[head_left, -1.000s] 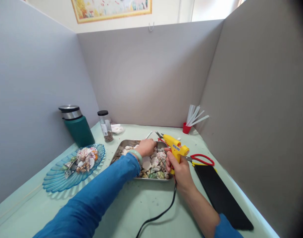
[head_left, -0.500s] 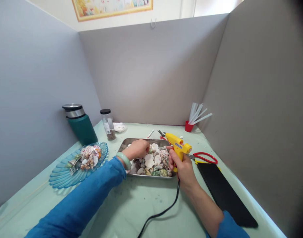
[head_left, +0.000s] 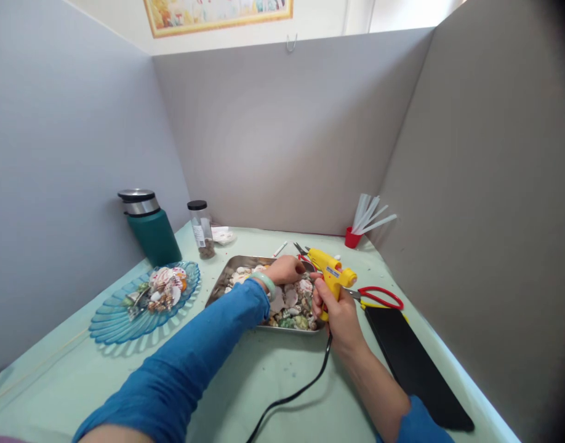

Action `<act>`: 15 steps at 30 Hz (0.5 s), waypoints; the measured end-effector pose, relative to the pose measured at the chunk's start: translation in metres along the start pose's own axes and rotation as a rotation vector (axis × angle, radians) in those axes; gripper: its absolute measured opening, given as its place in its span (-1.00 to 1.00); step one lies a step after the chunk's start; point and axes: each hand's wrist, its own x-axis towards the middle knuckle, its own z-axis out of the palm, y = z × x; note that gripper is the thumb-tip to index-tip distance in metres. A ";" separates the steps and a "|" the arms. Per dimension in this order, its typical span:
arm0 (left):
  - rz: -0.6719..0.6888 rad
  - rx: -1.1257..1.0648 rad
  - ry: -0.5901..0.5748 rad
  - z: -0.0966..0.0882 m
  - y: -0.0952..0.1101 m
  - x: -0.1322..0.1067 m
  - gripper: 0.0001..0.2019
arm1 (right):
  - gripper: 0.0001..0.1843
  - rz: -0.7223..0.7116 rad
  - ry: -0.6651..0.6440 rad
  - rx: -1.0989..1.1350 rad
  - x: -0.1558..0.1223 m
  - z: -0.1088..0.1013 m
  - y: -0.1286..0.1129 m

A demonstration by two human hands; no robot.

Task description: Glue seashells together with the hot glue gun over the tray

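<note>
My right hand [head_left: 342, 314] is wrapped round the grip of a yellow hot glue gun [head_left: 326, 263], its black cord trailing down towards the table's front. The gun is at the right side of a metal tray [head_left: 289, 330] filled with seashells [head_left: 277, 301] and small stones. Over the tray's back right part is my left hand [head_left: 286, 269], a pale green bangle [head_left: 264, 284] on its wrist. Its fingers are bent together at the shells, close to the gun; whatever they pinch is too small to make out.
Left stands a blue glass plate [head_left: 111, 320] bearing shells, with a green flask [head_left: 156, 237] and a clear jar [head_left: 200, 224] behind. Red-handled scissors [head_left: 379, 295] and a black board [head_left: 416, 369] lie right. Glue sticks [head_left: 368, 212] stand in a red cup [head_left: 352, 238].
My left hand has moved right across the tray, from its middle to the back right part near the glue gun. My right hand keeps its hold on the gun, nearly still.
</note>
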 end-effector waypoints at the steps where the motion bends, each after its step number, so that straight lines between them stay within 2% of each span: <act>1: 0.006 0.004 0.011 -0.001 -0.002 -0.001 -0.73 | -0.58 0.001 0.000 0.002 0.000 0.000 0.000; 8: -0.014 0.101 0.080 -0.010 -0.020 -0.021 -0.69 | -0.58 0.006 0.005 0.006 0.001 0.000 0.001; 13: -0.005 0.149 0.092 -0.020 -0.026 -0.053 -0.65 | -0.60 0.000 -0.004 -0.001 0.000 -0.001 0.002; 15: 0.073 0.165 0.061 -0.021 -0.023 -0.067 -0.63 | -0.60 -0.002 -0.006 -0.008 0.000 -0.001 0.002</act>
